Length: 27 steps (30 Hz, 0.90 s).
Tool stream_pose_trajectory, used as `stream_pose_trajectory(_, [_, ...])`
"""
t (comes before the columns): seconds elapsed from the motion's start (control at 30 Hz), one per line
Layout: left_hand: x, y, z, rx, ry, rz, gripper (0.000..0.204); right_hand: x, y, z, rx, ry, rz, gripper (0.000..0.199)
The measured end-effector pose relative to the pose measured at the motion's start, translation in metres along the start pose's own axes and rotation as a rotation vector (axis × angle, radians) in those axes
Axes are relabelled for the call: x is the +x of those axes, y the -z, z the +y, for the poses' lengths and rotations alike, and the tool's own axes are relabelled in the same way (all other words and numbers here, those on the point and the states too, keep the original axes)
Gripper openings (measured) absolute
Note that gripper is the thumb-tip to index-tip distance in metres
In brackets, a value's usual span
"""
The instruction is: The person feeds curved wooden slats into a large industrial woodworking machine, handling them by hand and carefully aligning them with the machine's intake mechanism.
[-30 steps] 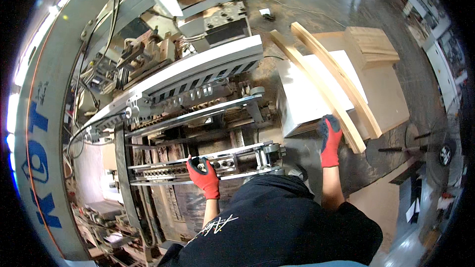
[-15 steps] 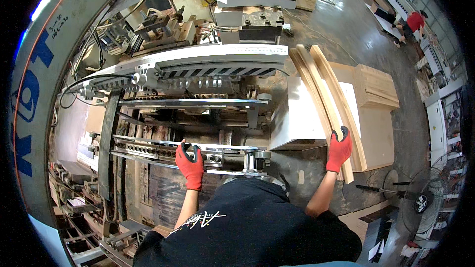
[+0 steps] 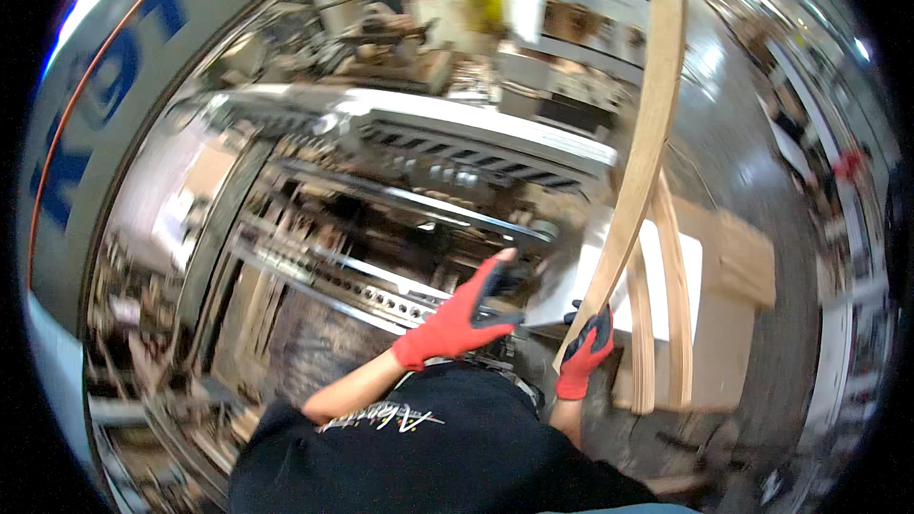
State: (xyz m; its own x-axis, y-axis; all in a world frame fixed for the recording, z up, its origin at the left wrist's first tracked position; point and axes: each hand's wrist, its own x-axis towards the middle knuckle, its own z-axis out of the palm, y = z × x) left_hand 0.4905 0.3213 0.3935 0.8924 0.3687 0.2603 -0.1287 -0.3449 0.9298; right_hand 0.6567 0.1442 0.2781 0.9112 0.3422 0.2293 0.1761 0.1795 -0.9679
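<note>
Gripping the lower end of a long wooden slat [image 3: 640,162], the right hand [image 3: 584,354] in its red and black glove is closed around it at about five o'clock, and the slat rises steeply toward one o'clock. The left hand [image 3: 459,316], gloved the same way, hangs open with fingers spread, holding nothing, just above the metal rails of the woodworking machine [image 3: 400,181] near the centre. More slats [image 3: 672,309] lie on a pale wooden stack [image 3: 738,266] at four o'clock.
</note>
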Motion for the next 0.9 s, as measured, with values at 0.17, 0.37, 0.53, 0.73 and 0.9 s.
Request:
stream_pose_trajectory(0.17, [0.003,-0.049,-0.018,-0.473,0.053,0.409,0.090,0.000,-0.020,-0.026,-0.578,0.612,-0.430,0.049])
stream_pose_trajectory(0.37, [-0.015,0.033,-0.110,-0.823,0.420,0.965,0.032,0.032,-0.002,0.000,-0.890,0.508,-0.593,0.063])
stream_pose_trajectory(0.53, [0.007,0.137,-0.233,-0.772,0.261,1.276,0.070,0.046,-0.056,0.034,-0.773,0.502,-0.752,0.060])
stream_pose_trajectory(0.73, [0.023,0.271,-0.269,-0.978,-0.043,1.306,0.071,0.085,-0.162,0.038,-0.917,0.630,-0.780,0.061])
stream_pose_trajectory(0.9, [0.025,0.328,-0.276,-1.018,0.257,1.196,0.104,0.107,-0.205,0.056,-0.955,0.661,-0.711,0.059])
